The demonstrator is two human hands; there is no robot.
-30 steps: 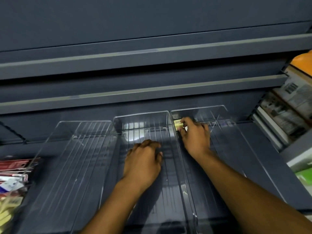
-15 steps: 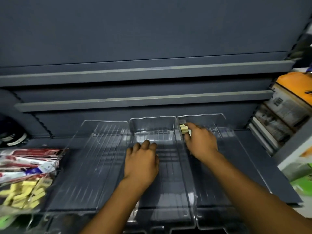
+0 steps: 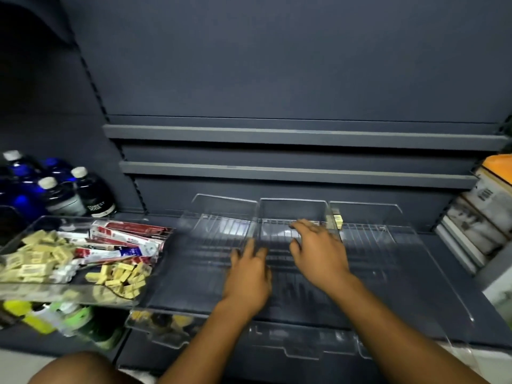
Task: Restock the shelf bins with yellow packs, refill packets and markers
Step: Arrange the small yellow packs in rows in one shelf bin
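Observation:
Three clear plastic bins stand side by side on the dark shelf: left bin [image 3: 210,217], middle bin [image 3: 291,206], right bin [image 3: 388,217]. One small yellow pack [image 3: 337,219] lies at the back left corner of the right bin. My right hand [image 3: 318,250] hovers over the middle bin with fingers spread, holding nothing. My left hand [image 3: 249,275] rests with straight fingers at the wall between the left and middle bins. To the left, a clear tray [image 3: 55,293] holds several yellow packs [image 3: 119,278], beige packs [image 3: 33,259] and red-and-white refill packets [image 3: 127,236].
Dark blue bottles with white caps [image 3: 69,195] stand at the back left. Stacked printed boxes [image 3: 482,217] fill the neighbouring shelf on the right. Green and yellow items [image 3: 55,317] sit under the tray. Grey shelf rails [image 3: 277,134] run above the bins.
My right hand has let go of the yellow pack in the right bin and pulled back left over the middle bin. The view has drawn back, showing the tray and bottles.

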